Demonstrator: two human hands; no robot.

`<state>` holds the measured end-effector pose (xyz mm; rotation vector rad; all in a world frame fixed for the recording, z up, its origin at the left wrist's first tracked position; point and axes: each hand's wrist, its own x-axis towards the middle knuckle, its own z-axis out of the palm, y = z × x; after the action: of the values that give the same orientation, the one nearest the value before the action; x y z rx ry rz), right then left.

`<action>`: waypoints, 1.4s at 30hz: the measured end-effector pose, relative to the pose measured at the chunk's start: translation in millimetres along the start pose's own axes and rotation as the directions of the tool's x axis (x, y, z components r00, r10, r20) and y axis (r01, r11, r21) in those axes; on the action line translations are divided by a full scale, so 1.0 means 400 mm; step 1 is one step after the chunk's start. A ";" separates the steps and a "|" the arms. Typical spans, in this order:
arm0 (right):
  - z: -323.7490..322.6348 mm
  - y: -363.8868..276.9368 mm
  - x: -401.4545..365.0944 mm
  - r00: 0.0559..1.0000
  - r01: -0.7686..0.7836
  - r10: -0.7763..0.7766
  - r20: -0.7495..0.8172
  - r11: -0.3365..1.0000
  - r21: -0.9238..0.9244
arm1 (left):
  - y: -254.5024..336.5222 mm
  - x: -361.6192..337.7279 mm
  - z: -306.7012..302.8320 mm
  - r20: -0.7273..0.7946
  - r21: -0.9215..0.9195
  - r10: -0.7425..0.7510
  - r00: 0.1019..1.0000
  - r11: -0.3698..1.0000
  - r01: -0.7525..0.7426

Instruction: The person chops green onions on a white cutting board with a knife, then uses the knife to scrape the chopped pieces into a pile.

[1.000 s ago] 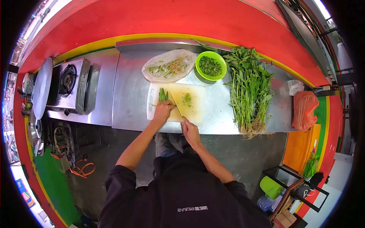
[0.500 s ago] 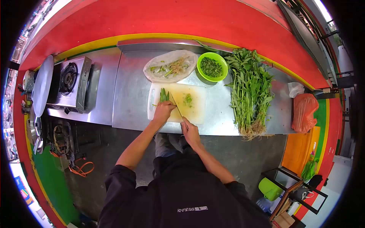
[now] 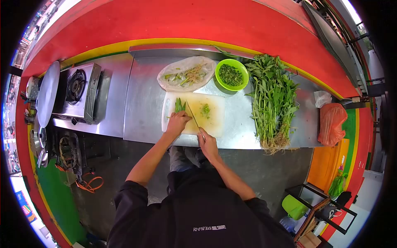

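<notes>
My left hand [image 3: 178,122] is closed over a small bunch of green stalks [image 3: 180,104] lying on a white cutting board [image 3: 216,124]. In my right hand [image 3: 208,144] is the handle of a knife [image 3: 192,115], its blade slanting up and left across the board beside the stalks. Right of the blade lies a little heap of chopped green pieces [image 3: 205,110]. Behind the board rest a clear plastic bag [image 3: 169,82] with rooty trimmings and a lime-green bowl [image 3: 245,71] of chopped greens.
A large bundle of leafy greens [image 3: 271,103] with roots lies to the right on the steel counter [image 3: 142,105]. Beyond it sits an orange plastic bag [image 3: 332,124]. A gas stove [image 3: 77,89] and a large round metal lid [image 3: 48,94] stand at the left. A red wall [image 3: 173,20] rises behind.
The whole view shifts very slightly. Both hands keep their places at the stalks and knife, and the blade's angle looks almost the same.
</notes>
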<state>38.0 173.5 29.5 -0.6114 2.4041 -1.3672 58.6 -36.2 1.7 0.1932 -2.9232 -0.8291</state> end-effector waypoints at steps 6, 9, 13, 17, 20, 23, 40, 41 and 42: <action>0.005 0.007 -0.018 0.992 -0.097 0.100 0.078 0.994 -0.039 | -0.015 0.008 0.008 0.020 -0.025 0.005 1.000 1.000 -0.005; 0.006 0.008 -0.003 0.994 -0.063 0.076 0.074 0.985 -0.160 | -0.012 0.012 0.000 0.031 0.003 0.028 0.999 1.000 -0.028; 0.018 0.008 0.020 0.996 -0.044 0.056 0.063 0.984 -0.175 | 0.004 0.009 -0.017 0.011 -0.010 0.032 0.999 0.999 -0.032; 0.001 0.009 0.015 0.996 -0.079 0.081 0.023 0.995 -0.068 | -0.006 -0.003 -0.017 0.021 -0.045 -0.010 1.000 0.999 0.010; -0.022 0.011 0.010 0.998 -0.063 0.061 -0.035 0.996 -0.056 | -0.011 -0.002 0.002 0.006 -0.079 -0.012 1.000 0.997 0.012; -0.036 0.016 0.004 0.992 -0.124 0.121 -0.035 0.990 -0.066 | -0.002 0.014 0.008 -0.017 -0.159 -0.032 0.999 0.987 0.029; -0.030 0.008 -0.050 0.993 -0.109 0.113 0.037 0.988 -0.110 | 0.013 0.030 0.021 0.014 -0.033 0.089 0.996 0.996 -0.088; -0.027 0.015 -0.046 0.993 -0.108 0.113 0.037 0.988 -0.111 | 0.014 0.030 0.020 0.013 -0.033 0.089 0.996 0.996 -0.089; -0.024 0.022 -0.038 0.996 -0.074 0.080 0.033 0.986 -0.150 | 0.013 0.030 0.022 0.023 0.003 0.103 0.994 0.995 -0.103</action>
<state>44.9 192.0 27.5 -0.5702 2.4872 -1.1426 45.2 -28.9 -2.4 0.0323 -2.9277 -0.8151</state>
